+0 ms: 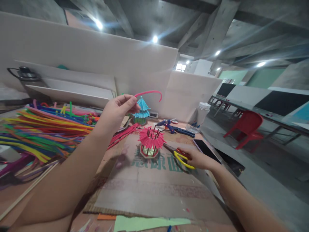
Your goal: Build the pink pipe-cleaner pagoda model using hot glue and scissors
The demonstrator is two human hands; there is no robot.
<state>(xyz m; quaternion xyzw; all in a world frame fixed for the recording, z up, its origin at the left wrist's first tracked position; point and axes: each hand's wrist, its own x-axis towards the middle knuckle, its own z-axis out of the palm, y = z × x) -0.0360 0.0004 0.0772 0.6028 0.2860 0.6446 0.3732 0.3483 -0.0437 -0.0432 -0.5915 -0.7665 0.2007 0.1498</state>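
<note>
My left hand (125,104) is raised and pinches one end of a pink pipe cleaner (149,91), whose free end curls down to the right. My right hand (196,158) grips scissors (180,158) with yellow and red handles, low over the cardboard, their blades pointing left. By the blade tips stands a small pavilion model (151,140) with a pink pipe-cleaner roof, dark posts and a pale base. Behind it is a blue-roofed pagoda model (141,109), partly hidden by my left hand.
A large heap of coloured pipe cleaners (48,129) covers the left side. A blue glue gun (169,125), pliers (184,131) and a clear bottle (201,116) stand or lie at the back right. Cardboard (145,190) lies in front. A phone (206,149) rests at the right edge.
</note>
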